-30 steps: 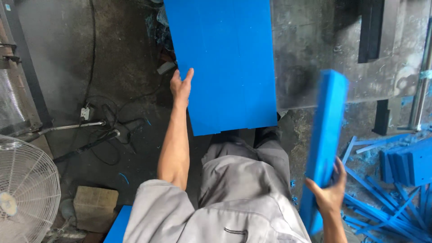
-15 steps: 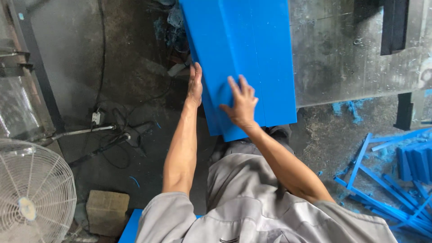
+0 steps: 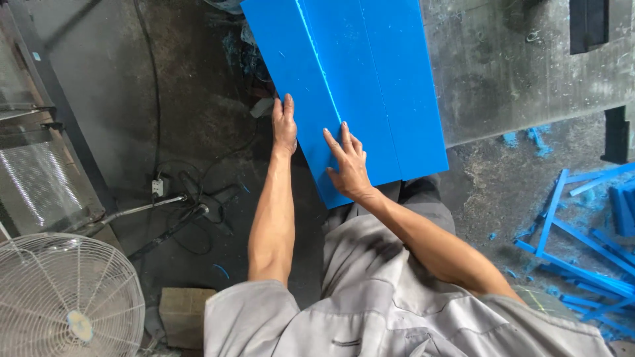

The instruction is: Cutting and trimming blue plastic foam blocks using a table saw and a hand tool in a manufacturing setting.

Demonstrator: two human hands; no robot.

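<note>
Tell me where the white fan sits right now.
In the head view, the white fan is at the bottom-left corner, on the person's left, beside a tan block on the floor.

Both hands press on stacked flat bright-blue plastic boards [image 3: 370,86]: the left hand [image 3: 285,127] at their left edge, the right hand [image 3: 348,165] flat on top, above a grimy grey floor [image 3: 198,99].

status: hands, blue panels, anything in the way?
Left hand flat on the blue panels' left edge. Right hand spread open on top, no grip. Nothing blocking; cables and fan off to the left.
</note>
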